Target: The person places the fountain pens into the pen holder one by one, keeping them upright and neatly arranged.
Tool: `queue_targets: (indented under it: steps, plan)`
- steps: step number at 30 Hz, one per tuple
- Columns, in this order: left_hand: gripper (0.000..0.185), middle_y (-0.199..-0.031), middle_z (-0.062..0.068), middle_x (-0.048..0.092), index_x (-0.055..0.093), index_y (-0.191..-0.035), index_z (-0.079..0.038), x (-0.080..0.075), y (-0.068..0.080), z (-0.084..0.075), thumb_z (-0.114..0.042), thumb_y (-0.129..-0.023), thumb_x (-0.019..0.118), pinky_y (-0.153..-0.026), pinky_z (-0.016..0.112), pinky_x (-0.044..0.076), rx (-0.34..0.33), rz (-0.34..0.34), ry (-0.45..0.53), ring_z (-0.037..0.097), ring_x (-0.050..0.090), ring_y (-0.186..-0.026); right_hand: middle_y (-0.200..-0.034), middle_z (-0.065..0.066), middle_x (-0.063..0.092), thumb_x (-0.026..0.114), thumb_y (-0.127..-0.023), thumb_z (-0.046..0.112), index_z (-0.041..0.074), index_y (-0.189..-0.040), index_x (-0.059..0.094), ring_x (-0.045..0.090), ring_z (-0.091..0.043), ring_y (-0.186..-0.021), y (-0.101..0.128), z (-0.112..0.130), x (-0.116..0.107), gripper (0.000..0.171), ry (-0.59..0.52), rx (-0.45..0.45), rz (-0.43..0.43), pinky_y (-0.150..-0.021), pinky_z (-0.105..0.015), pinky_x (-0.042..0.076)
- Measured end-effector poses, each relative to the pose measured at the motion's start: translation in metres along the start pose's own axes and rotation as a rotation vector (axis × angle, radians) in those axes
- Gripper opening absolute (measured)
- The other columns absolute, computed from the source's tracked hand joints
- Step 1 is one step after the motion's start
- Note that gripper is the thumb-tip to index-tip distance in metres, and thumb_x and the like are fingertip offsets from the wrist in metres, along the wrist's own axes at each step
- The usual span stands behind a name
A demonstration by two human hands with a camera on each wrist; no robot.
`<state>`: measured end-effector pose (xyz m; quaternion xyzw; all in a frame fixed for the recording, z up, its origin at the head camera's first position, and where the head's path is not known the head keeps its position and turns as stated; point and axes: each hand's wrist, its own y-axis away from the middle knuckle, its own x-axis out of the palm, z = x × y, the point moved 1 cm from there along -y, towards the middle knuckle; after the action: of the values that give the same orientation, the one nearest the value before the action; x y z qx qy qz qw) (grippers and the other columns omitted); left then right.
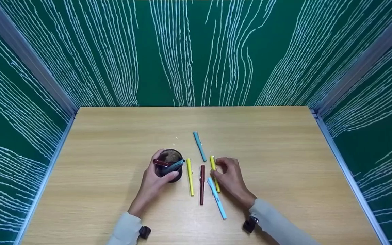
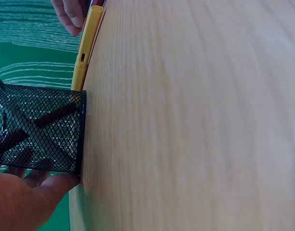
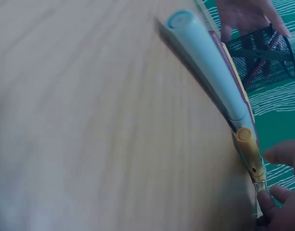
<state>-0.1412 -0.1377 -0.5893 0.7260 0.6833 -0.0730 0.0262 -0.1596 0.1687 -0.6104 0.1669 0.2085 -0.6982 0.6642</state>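
My left hand grips a black mesh pen cup that stands upright on the table. Inside it lean a dark red pen and a teal pen, both seen through the mesh in the left wrist view. With thumb and fingers about it, my right hand holds the right-hand yellow pen, which lies on the table. Close by on the left lie a light blue pen, a dark red pen and another yellow pen.
Farther back on the wooden table lies a teal pen. Green panels with white wavy lines enclose the table's back and sides. A small dark wrist device sits on the right sleeve, another on the left.
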Motion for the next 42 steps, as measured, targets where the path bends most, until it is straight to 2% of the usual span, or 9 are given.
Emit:
queue_targets:
  steps: [5,11,18,23,30,42]
  plan:
    - [0.096,-0.16,0.008,0.058,0.042,-0.169,-0.023,0.0,0.0,0.001,-0.026,-0.088,0.094,-0.127,0.056,0.03,0.001,0.002,0.005,0.03,0.053,-0.147,-0.127,-0.013,0.067,0.089,-0.087,0.007,0.003,-0.124,0.075,0.054,-0.032,-0.126,0.001,0.001,0.004,0.039,0.064,-0.018,-0.014,-0.111,-0.05,0.045]
    - [0.096,-0.161,0.007,0.057,0.044,-0.168,-0.028,0.0,0.002,-0.001,-0.027,-0.087,0.095,-0.127,0.053,0.031,-0.007,-0.003,-0.011,0.03,0.054,-0.147,-0.117,-0.012,0.072,0.088,-0.085,0.003,0.002,-0.117,0.078,0.055,-0.033,-0.121,0.001,-0.001,0.005,0.033,0.078,-0.066,-0.052,-0.108,-0.051,0.044]
    - [0.096,-0.157,0.009,0.061,0.043,-0.168,-0.02,0.0,0.001,0.002,-0.024,-0.087,0.095,-0.125,0.053,0.033,0.004,-0.001,-0.01,0.03,0.056,-0.145,-0.108,-0.011,0.075,0.086,-0.084,0.0,0.002,-0.112,0.081,0.057,-0.033,-0.117,-0.002,-0.005,0.004,0.028,0.089,-0.087,-0.09,-0.105,-0.051,0.043]
    - [0.097,-0.157,0.008,0.061,0.042,-0.168,-0.021,0.0,0.0,0.001,-0.025,-0.087,0.095,-0.125,0.053,0.033,0.003,0.0,-0.015,0.03,0.056,-0.144,-0.105,-0.01,0.074,0.085,-0.083,-0.002,0.002,-0.109,0.081,0.056,-0.031,-0.113,-0.003,-0.008,0.002,0.026,0.096,-0.092,-0.11,-0.1,-0.048,0.044]
    - [0.095,-0.158,0.008,0.06,0.044,-0.168,-0.025,0.0,0.001,0.0,-0.025,-0.087,0.094,-0.126,0.053,0.032,-0.002,0.002,-0.002,0.03,0.055,-0.145,-0.101,-0.008,0.07,0.086,-0.085,0.001,0.004,-0.108,0.081,0.053,-0.028,-0.109,-0.003,-0.01,0.0,0.024,0.095,-0.08,-0.119,-0.095,-0.043,0.043]
    - [0.096,-0.158,0.009,0.06,0.044,-0.167,-0.026,-0.001,0.0,0.001,-0.025,-0.087,0.095,-0.126,0.053,0.031,-0.008,0.001,0.01,0.03,0.055,-0.146,-0.096,-0.004,0.072,0.09,-0.082,0.007,0.007,-0.101,0.082,0.054,-0.029,-0.108,-0.007,-0.019,-0.002,0.021,0.148,-0.157,-0.147,-0.094,-0.044,0.041]
